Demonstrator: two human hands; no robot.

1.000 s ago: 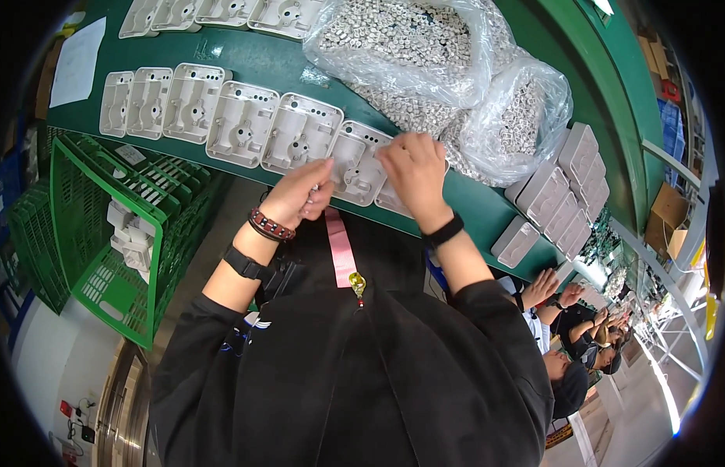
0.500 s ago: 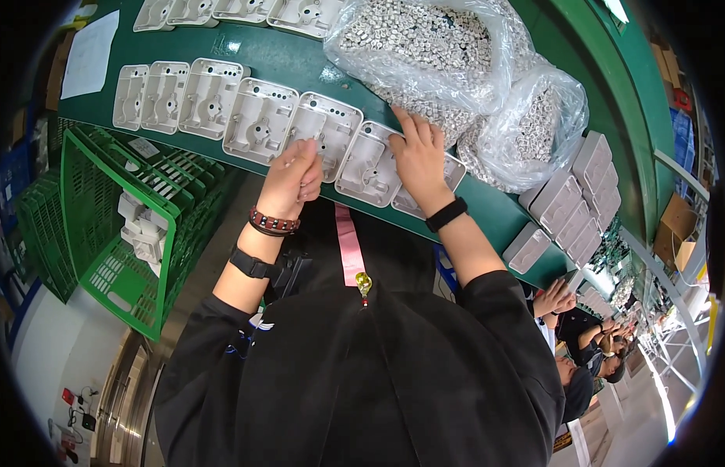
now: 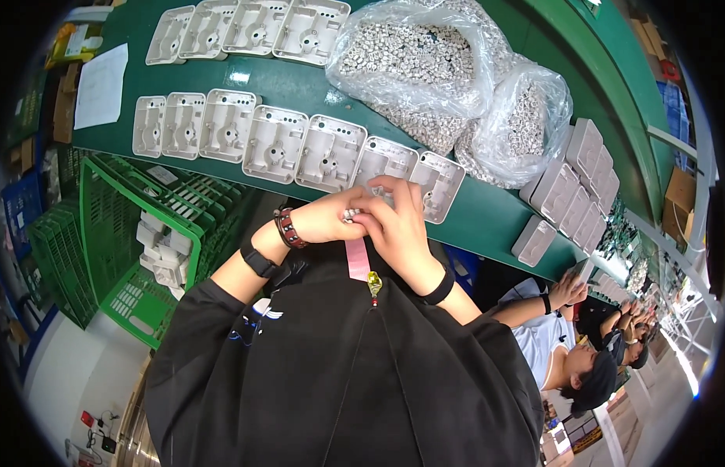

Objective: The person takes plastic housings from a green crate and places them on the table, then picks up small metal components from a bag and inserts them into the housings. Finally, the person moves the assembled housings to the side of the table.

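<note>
In front of my body my two hands meet over the near edge of the green table. My left hand [image 3: 322,218] is curled around several small silver-grey parts [image 3: 351,214], some of which show at its fingers. Against them, my right hand [image 3: 400,233] has its thumb and fingers bent in a pinch; what is between the tips is hidden. Just beyond the hands stands a light grey rectangular housing [image 3: 390,159], partly covered by the right fingers. Another open housing [image 3: 440,185] is to its right, and a further housing [image 3: 331,152] to its left.
More open housings [image 3: 228,124] continue the row leftward, with a second row [image 3: 312,31] behind. Clear plastic bags [image 3: 417,66] of small grey parts lie at the back. Stacked housings [image 3: 573,194] stand right. A green crate [image 3: 140,253] is at left. A co-worker [image 3: 549,342] sits right.
My right hand has left the area by the bag and come down to my left hand. My left hand has moved right and lower, away from the housings. The view has shifted slightly.
</note>
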